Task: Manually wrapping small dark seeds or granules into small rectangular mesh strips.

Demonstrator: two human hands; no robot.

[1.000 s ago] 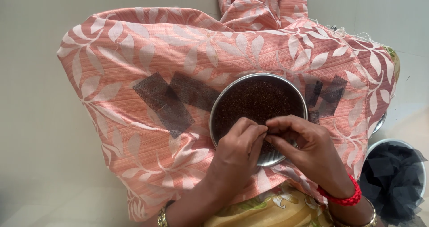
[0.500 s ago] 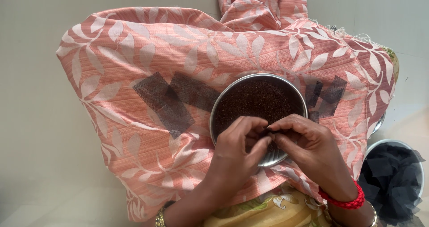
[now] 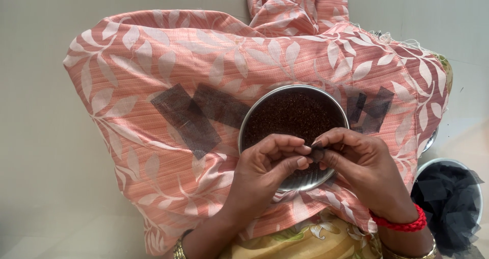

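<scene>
Your left hand (image 3: 265, 167) and right hand (image 3: 364, 164) meet over the round metal tray (image 3: 254, 121) of dark grains — fingers pinching 1 small dark mesh scrap (image 3: 322, 150) at its 6 o'clock rim.

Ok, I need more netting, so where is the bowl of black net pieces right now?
The bowl of black net pieces sits on the floor at the lower right of the head view, just off the pink leaf-print cloth, beside the right hand.

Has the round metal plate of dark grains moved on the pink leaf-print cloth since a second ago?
No. The metal plate sits at the same spot beside the dark mesh pieces on the cloth.
</scene>
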